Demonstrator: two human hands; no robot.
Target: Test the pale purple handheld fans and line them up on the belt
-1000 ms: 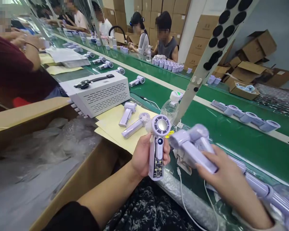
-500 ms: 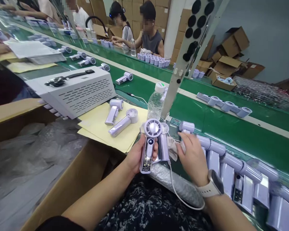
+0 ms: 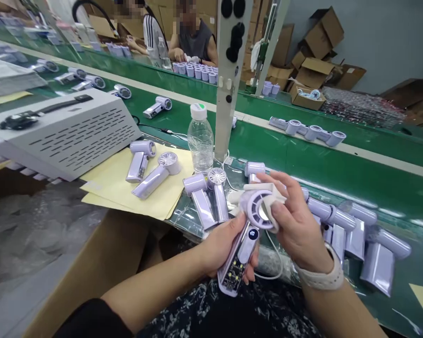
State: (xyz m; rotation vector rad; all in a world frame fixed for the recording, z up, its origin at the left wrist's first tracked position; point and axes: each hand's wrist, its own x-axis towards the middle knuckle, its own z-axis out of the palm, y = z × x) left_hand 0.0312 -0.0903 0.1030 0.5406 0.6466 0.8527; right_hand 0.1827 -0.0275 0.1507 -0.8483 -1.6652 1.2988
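Observation:
My left hand (image 3: 229, 246) is wrapped round the handle of a lilac handheld fan (image 3: 245, 253), whose small round display is lit and whose lower handle shows a circuit board. Pinched in my right hand (image 3: 294, 220) is a white cloth (image 3: 273, 197), pressed against the fan's round head and partly covering it. Just left of the fan, two more lilac fans (image 3: 201, 206) lie on the bench. Two others, including one fan with a clear grille (image 3: 155, 176), rest on yellow paper (image 3: 169, 206). Along the right, several fans (image 3: 377, 263) lie in a row.
A clear plastic bottle (image 3: 200, 141) stands beside a metal post (image 3: 225, 94). A grey vented metal box (image 3: 81, 131) is at left, above an open carton (image 3: 91, 272) with plastic bags. Fans sit on the green conveyor (image 3: 197, 112). People work across the line.
My right hand has picked up the white cloth and brought it onto the fan's head. My left hand has shifted the fan right and tilted it. The view has turned right.

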